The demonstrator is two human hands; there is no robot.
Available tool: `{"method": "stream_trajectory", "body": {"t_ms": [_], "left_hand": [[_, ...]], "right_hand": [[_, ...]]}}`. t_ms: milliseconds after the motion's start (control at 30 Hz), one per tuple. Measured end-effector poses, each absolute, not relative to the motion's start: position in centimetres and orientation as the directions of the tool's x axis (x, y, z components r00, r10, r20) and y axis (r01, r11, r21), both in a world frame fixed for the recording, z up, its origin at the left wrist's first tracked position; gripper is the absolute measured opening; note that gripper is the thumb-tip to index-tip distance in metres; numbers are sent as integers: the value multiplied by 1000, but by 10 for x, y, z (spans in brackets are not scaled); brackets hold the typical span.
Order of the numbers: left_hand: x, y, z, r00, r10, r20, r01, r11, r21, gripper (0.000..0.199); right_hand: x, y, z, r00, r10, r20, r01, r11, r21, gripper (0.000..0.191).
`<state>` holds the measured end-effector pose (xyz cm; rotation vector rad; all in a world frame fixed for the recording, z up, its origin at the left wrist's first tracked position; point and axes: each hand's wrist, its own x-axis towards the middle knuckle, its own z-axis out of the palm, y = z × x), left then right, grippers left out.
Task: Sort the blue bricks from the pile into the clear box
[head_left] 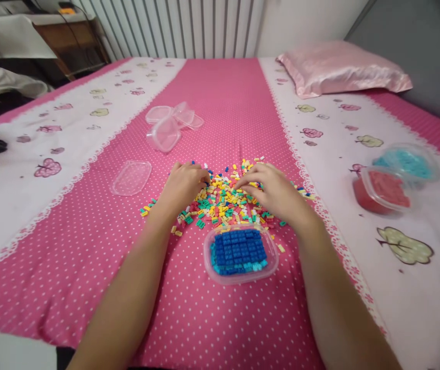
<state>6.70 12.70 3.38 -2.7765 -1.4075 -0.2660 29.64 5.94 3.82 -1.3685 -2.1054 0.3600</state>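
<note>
Bed (pixel 220 92): pink-and-white cover, roughly level; it serves as the surface for all items listed. Pillow (pixel 343 69) at the far right, well apart from the bricks.

Brick pile (pixel 225 203): mixed colours, spread at the centre before the person, presumably so that single pieces show and both hands reach them.

Left hand (pixel 185 184) and right hand (pixel 269 187): apart from each other, fingers bent down at opposite sides of the pile. Whether either grips a brick cannot be told.

Red-filled tub (pixel 363 199) and turquoise-filled tub (pixel 431 176): side by side at right, probably kept there clear of the pile.

Near tub (pixel 238 280): open, just in front of the pile, likely for short reach. Blue bricks (pixel 240 246) lie inside in close rows, an arrangement that appears to save space.

Clear containers (pixel 165 134): grouped beyond the pile; clear lid (pixel 131 178) flat, left.

Stray yellow brick (pixel 281 248): beside the near tub.
</note>
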Motion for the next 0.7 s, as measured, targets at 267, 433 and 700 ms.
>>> {"method": "stream_trajectory", "body": {"t_ms": [267,433,700], "left_hand": [[69,128,36,535,807,249,818,-569,85,15],[71,129,39,523,804,283,819,-566,95,15],[76,123,31,632,673,383,599,-739,309,14]], "right_hand": [[274,61,12,-387,889,245,838,450,-310,12],[272,58,13,-395,896,203,831,443,-337,10],[276,60,18,-405,884,236,791,467,-394,11]]}}
